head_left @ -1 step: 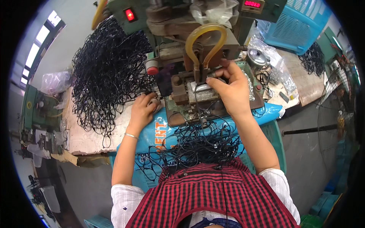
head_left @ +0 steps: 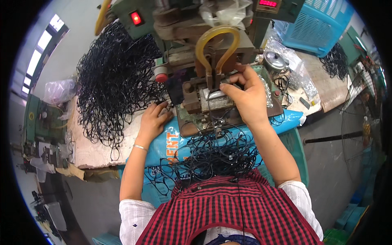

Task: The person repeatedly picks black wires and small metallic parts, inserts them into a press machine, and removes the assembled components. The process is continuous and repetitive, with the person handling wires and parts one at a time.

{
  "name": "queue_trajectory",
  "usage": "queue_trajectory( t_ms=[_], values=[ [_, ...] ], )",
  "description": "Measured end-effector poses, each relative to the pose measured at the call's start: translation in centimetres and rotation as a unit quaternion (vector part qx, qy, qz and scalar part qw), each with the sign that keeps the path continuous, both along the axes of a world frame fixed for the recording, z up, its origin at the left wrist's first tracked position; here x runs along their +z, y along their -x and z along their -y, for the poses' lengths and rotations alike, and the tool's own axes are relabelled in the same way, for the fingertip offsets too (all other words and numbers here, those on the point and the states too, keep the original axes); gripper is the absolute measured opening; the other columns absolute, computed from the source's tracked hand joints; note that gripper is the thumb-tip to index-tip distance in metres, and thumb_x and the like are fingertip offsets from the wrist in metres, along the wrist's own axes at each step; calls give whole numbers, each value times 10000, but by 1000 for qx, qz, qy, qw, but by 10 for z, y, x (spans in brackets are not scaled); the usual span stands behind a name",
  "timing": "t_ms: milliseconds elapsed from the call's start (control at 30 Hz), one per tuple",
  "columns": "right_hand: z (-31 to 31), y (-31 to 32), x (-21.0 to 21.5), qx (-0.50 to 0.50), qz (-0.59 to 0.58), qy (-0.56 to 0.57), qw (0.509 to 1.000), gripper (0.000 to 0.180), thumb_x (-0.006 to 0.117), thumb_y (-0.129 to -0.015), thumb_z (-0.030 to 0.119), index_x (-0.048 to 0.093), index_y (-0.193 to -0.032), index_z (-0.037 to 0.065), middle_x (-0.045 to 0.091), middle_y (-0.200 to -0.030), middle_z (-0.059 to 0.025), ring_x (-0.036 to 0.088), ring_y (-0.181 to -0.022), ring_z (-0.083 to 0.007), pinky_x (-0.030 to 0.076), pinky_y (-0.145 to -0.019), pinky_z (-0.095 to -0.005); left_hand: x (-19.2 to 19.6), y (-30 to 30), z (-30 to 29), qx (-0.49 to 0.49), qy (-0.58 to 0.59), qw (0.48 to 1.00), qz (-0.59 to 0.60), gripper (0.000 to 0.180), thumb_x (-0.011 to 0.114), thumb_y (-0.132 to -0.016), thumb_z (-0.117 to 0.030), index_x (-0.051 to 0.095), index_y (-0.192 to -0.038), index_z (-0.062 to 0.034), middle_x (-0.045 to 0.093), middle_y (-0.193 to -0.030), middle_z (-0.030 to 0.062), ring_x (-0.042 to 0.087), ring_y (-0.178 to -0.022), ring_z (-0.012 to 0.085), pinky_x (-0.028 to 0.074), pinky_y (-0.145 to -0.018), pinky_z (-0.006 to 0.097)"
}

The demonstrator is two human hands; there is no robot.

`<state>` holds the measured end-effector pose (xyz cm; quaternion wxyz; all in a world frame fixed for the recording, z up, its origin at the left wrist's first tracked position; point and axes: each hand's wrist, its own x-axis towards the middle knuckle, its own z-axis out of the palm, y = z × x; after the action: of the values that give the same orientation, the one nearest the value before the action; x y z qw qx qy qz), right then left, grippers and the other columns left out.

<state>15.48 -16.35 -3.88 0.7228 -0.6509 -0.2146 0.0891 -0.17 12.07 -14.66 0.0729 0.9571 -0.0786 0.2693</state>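
My right hand (head_left: 252, 98) is at the bench press (head_left: 183, 57), its thumb tip beside the small metal die block (head_left: 214, 94) under the yellow tube loop (head_left: 220, 32). Its fingers are bent in toward the thumb; what they hold is too small to make out. A black cord runs from the die down toward a heap of black cord loops (head_left: 220, 153) in front of me. My left hand (head_left: 152, 121) lies on the bench left of the press, fingers curled at the edge of a large pile of black cord loops (head_left: 114, 77). Whatever its fingertips grip is hidden.
A blue plastic bag (head_left: 179, 143) covers the bench's front edge beneath the heap. Right of the press are a round metal lidded container (head_left: 275, 60) and clear plastic bags (head_left: 302, 77). A blue basket (head_left: 312, 28) stands behind, and a fan (head_left: 363, 130) at far right.
The view has shifted slightly, moving the press a little to the left in it. The fingers of my left hand have moved slightly; my right hand keeps its place at the die.
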Motion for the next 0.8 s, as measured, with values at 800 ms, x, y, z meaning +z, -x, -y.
queue_trajectory(
  t_ms=[800],
  values=[
    [81, -51, -92, -227, 383, 369, 816, 149, 789, -777, 143, 725, -883, 60, 678, -1199, -200, 569, -1267, -410, 494, -965, -508, 118, -28, 141, -216, 2, 953, 212, 228, 860, -729, -148, 706, -884, -79, 747, -1063, 90, 595, -663, 177, 502, -553, 293]
  ],
)
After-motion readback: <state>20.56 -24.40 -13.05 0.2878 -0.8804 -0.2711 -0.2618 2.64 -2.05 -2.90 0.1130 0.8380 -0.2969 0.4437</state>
